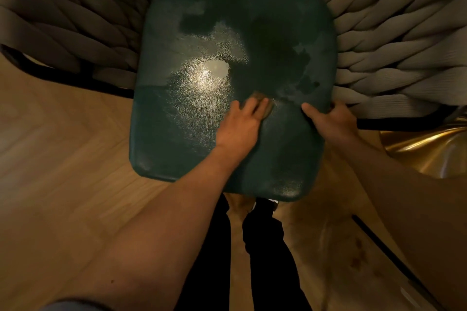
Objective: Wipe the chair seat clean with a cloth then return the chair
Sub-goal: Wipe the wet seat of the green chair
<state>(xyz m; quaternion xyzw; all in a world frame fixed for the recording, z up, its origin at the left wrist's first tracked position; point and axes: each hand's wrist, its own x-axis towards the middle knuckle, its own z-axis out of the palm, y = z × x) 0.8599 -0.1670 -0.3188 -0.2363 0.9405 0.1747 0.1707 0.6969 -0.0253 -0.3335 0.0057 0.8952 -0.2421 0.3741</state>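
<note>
Left hand (241, 124) flat, fingers pressing a small brown cloth (262, 105) onto the dark green chair seat (202, 108), near its middle. Right hand (331, 118) curled around the seat's right edge, thumb on top. Grey woven chair back (391, 40) behind; wooden floor (63, 146) beneath.

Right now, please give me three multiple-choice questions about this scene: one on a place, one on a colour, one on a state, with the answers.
1. Where does the right hand rest?
A. on the seat's right edge
B. on the floor
C. on the woven backrest

2. What colour is the chair seat?
A. red
B. dark green
C. white

3. What is the left hand doing?
A. hanging free
B. pressing a cloth onto the seat
C. lifting the chair

Answers: 1 A, its thumb lies on the seat edge; 2 B, the cushion shows dark green; 3 B, cloth peeks out under its fingers.
</note>
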